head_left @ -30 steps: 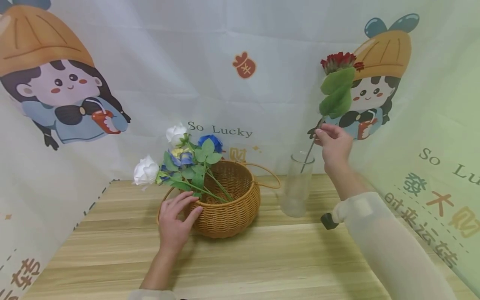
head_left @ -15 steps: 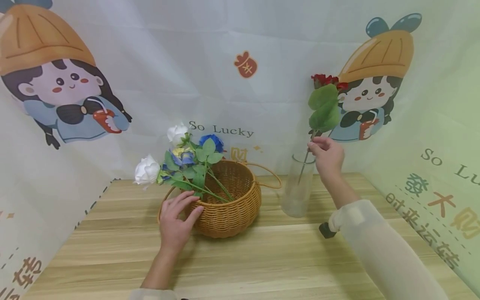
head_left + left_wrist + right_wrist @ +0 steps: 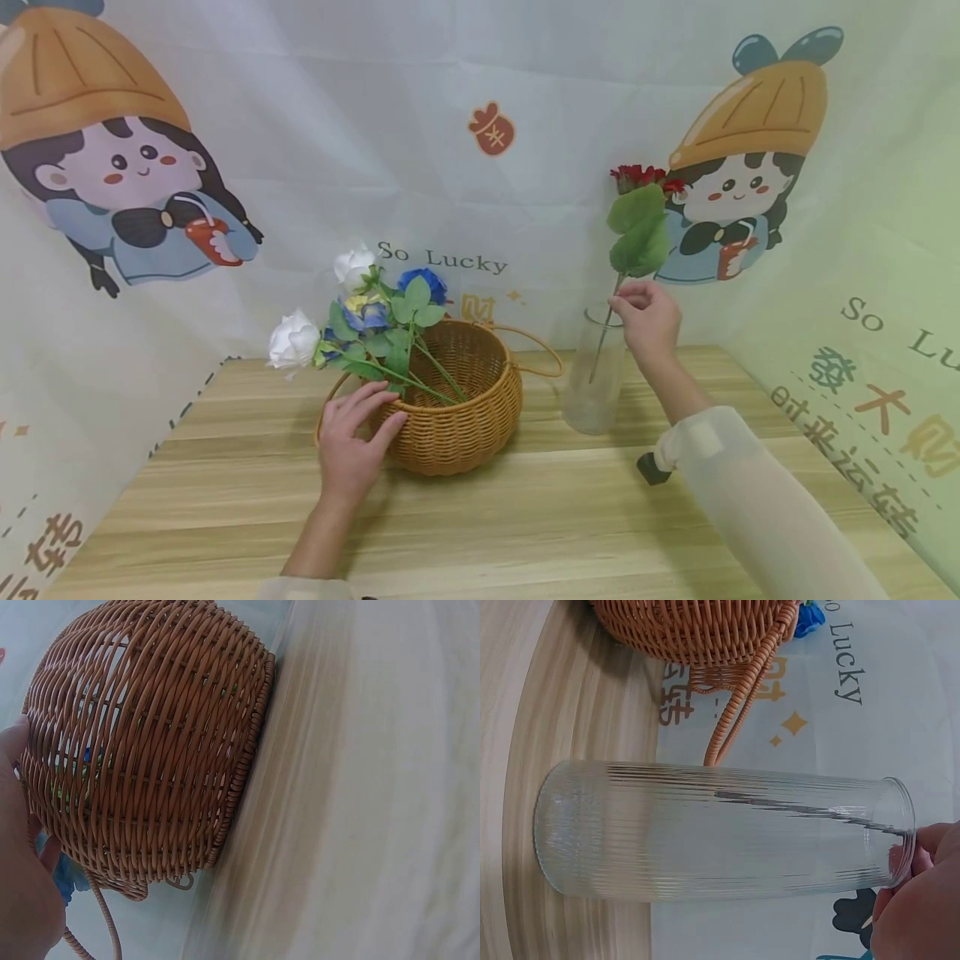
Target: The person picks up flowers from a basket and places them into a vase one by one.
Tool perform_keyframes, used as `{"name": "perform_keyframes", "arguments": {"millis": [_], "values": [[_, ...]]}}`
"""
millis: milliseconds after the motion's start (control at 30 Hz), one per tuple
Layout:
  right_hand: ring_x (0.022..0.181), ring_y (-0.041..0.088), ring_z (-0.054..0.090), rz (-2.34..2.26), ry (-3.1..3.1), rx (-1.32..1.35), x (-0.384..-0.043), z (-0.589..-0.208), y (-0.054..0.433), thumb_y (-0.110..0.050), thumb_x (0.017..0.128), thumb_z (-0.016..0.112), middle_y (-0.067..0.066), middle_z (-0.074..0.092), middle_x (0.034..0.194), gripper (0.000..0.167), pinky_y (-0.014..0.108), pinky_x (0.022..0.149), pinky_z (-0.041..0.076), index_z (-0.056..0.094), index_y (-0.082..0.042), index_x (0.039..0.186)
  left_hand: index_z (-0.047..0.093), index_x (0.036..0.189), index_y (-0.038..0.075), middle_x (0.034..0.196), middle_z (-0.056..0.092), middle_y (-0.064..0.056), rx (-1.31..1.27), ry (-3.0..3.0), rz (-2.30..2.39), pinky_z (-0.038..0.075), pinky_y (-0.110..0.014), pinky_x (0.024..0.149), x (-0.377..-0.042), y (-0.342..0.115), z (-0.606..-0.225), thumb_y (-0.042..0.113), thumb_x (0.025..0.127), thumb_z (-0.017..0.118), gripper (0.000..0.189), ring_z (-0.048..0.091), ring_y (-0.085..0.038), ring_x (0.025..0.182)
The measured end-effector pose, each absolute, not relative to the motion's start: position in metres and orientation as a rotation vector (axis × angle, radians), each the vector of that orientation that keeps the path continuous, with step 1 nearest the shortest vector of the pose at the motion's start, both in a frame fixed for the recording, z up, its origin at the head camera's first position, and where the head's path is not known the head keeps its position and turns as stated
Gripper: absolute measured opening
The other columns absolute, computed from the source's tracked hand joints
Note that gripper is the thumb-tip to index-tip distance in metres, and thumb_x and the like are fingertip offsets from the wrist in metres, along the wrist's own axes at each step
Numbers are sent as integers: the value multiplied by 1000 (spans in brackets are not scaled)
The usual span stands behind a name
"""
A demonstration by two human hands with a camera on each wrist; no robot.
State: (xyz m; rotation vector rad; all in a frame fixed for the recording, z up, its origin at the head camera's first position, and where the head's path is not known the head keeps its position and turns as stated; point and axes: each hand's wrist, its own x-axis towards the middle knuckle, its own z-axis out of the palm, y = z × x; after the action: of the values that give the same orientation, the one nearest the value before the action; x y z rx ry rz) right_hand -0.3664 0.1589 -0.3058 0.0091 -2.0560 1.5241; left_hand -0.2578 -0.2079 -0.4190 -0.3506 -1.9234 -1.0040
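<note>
My right hand (image 3: 652, 321) pinches the stem of a red flower (image 3: 641, 177) with broad green leaves, just beside the rim of a clear ribbed glass vase (image 3: 588, 404). The stem's lower part (image 3: 802, 808) hangs inside the upright vase, its tip well above the base in the right wrist view. At the left, my left hand (image 3: 351, 446) grips the rim of a brown wicker basket (image 3: 461, 437), thumb and fingers at its near left side. White roses (image 3: 294, 339) and blue flowers (image 3: 422, 286) lean out of the basket, their green stems inside it.
The basket's looped handle (image 3: 542, 348) reaches toward the vase. Behind stands a white printed cloth backdrop (image 3: 450, 192), with another cloth side (image 3: 885, 275) at the right. A wood-grain tabletop (image 3: 480, 533) bears everything. A small black block (image 3: 653, 468) sits at my right cuff.
My right hand has moved down and slightly left, lowering the red flower so that its stem reaches deeper into the vase. The left hand and basket have stayed put.
</note>
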Motion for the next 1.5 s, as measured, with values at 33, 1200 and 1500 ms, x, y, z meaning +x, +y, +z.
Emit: {"name": "perform_keyframes", "arguments": {"millis": [33,1200,1500], "values": [[72,2,59,1518,-2055,15,-366,-306,159,-6,88,71,15,70,92,17,19,63,45,62,3,100,75,100,11,115,69,-6,-350,-1926,-1006,35,-34,84,-258,-208,-419,10,74,83,27,51,-22,100],[77,4,55,1517,-1968,58,-361,-311,160,9,83,66,13,64,93,25,18,75,47,58,6,107,75,99,11,115,69,-4,-348,-1914,-986,35,-31,82,-257,-207,-419,9,74,83,26,51,-22,97],[81,8,56,1537,-2010,45,-359,-311,163,8,86,65,15,65,99,25,20,77,48,59,5,110,75,99,10,114,69,-7,-353,-1917,-990,35,-33,84,-257,-207,-419,9,74,83,27,51,-24,98]]}}
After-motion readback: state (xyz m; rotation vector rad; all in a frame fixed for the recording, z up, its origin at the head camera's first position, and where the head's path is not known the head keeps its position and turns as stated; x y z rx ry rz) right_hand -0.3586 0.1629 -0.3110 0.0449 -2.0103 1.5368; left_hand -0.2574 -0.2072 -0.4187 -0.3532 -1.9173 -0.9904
